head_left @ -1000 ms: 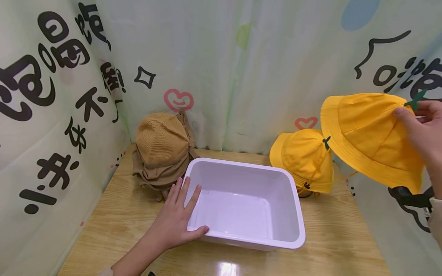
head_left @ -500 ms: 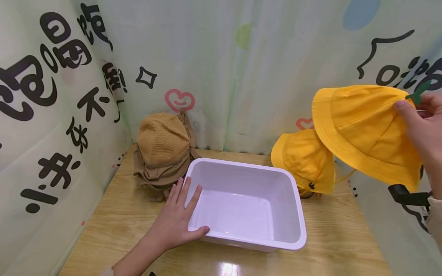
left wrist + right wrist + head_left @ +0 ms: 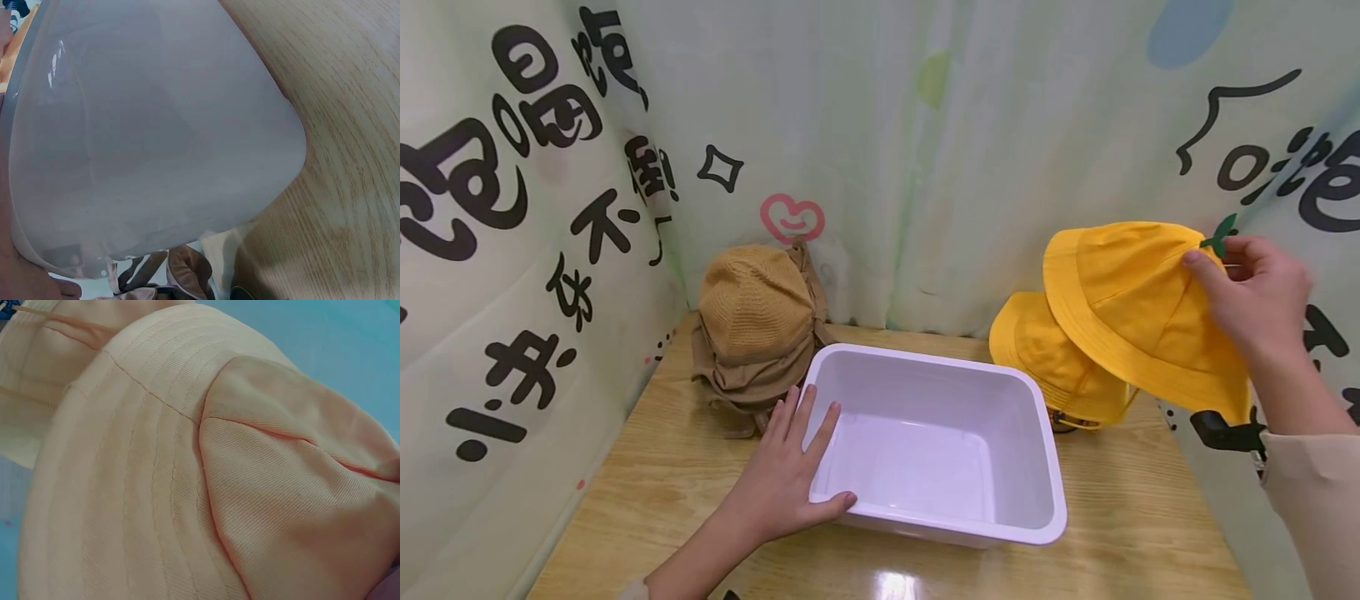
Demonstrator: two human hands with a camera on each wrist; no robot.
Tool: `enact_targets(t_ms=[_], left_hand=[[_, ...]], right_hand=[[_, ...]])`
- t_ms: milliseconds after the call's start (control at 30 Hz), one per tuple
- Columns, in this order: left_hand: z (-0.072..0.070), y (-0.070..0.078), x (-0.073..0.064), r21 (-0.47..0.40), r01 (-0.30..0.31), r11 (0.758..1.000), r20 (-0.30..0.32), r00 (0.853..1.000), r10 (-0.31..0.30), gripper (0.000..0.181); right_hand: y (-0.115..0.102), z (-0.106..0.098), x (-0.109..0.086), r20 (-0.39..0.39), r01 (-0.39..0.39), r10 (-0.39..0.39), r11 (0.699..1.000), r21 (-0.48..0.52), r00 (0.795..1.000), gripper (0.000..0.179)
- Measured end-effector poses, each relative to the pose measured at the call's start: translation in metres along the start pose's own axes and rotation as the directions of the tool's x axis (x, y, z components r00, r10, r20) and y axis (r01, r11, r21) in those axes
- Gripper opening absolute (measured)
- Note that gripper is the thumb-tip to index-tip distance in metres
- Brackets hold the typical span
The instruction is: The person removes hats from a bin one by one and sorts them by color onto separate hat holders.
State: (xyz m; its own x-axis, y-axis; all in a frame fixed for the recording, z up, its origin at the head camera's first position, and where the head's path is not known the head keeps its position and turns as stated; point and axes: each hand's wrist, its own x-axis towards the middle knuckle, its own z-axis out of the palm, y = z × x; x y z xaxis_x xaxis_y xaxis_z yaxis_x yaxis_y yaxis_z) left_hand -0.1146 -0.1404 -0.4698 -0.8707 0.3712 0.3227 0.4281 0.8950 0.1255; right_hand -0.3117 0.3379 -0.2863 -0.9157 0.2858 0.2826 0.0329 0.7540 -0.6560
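My right hand (image 3: pixel 1258 292) pinches a yellow bucket hat (image 3: pixel 1135 308) at the top of its crown, beside a green sprout ornament (image 3: pixel 1219 237). This hat hangs tilted, brim to the left, and overlaps a second yellow hat (image 3: pixel 1037 354) behind it. In the right wrist view the held hat's stitched brim (image 3: pixel 119 487) fills much of the picture. My left hand (image 3: pixel 782 483) rests spread on the near left rim of a pale lilac plastic tub (image 3: pixel 947 527), whose inside is bare. The tub's outer wall (image 3: pixel 162 137) dominates the left wrist view.
Left of the tub, a tan knitted-crown hat (image 3: pixel 752 304) with brown cloth below sits at the back of the wooden table (image 3: pixel 647 492). Printed curtains (image 3: pixel 865 150) enclose the table at the back and sides. A black object (image 3: pixel 1225 431) shows at the right edge.
My right hand has brought the held yellow hat leftward, and lately downward, so it covers more of the second yellow hat. My left hand has stayed on the tub's rim.
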Motion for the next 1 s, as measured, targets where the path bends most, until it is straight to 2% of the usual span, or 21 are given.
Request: enact_targets(t_ms=[333,633,733,900,1000], left_hand=[[-0.002,0.001,0.002,0.009,0.015,1.000,0.044,0.999,-0.015,0.103],[-0.001,0.001,0.001,0.018,0.004,1.000,0.025,1.000,-0.004,0.104],[-0.001,0.000,0.001,0.013,0.004,1.000,0.024,1.000,-0.004,0.103],[0.000,0.000,0.000,0.013,0.002,1.000,0.010,1.000,-0.002,0.104],[0.000,0.000,-0.001,0.013,-0.001,1.000,0.003,1.000,0.001,0.104]], right_hand=[[0.003,0.011,-0.001,0.094,0.016,-0.020,0.999,0.043,0.995,0.066],[0.013,0.021,-0.002,0.098,0.049,-0.045,0.998,-0.035,0.994,0.067],[0.015,0.018,0.003,0.102,0.005,0.000,0.999,-0.049,0.995,0.070],[0.007,0.005,0.016,0.016,-0.098,0.099,0.995,-0.013,0.995,0.069],[-0.001,0.000,0.020,-0.055,-0.111,0.113,0.993,0.031,0.992,0.059]])
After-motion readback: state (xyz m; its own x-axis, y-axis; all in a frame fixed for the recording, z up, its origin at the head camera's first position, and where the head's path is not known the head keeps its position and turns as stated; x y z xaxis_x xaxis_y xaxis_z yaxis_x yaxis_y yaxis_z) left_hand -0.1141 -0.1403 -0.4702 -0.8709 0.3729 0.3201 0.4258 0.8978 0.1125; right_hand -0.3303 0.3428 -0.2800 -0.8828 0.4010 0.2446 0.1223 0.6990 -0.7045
